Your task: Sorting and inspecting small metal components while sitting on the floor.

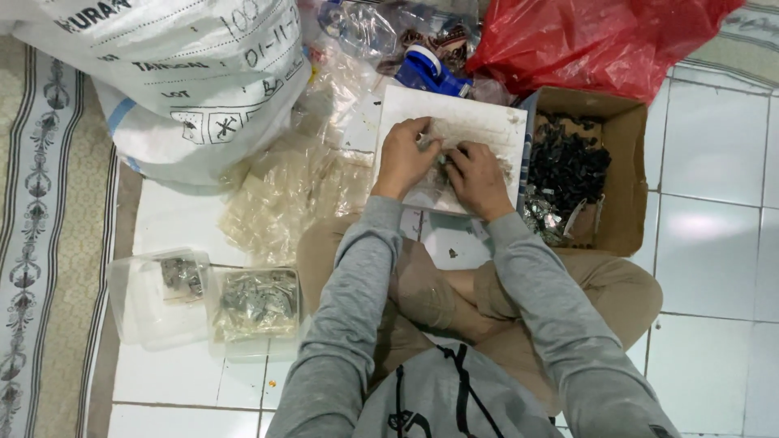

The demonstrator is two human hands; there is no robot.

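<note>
I sit cross-legged on a white tiled floor with both hands over a white board [479,122] lying in front of my knees. My left hand [404,156] and my right hand [477,178] meet at the board's middle, fingers pinched together around a small clear packet [442,154] that is mostly hidden by them. To the right an open cardboard box [629,174] holds a heap of small black parts [568,162] and some shiny filled packets [545,221].
A pile of empty clear bags [284,199] lies left of the board. Two clear tubs [158,296] [256,308] with filled packets stand at my left knee. A big white sack [187,73], a blue tape dispenser [430,71] and a red plastic bag [592,40] crowd the far side. Patterned rug [40,243] at left.
</note>
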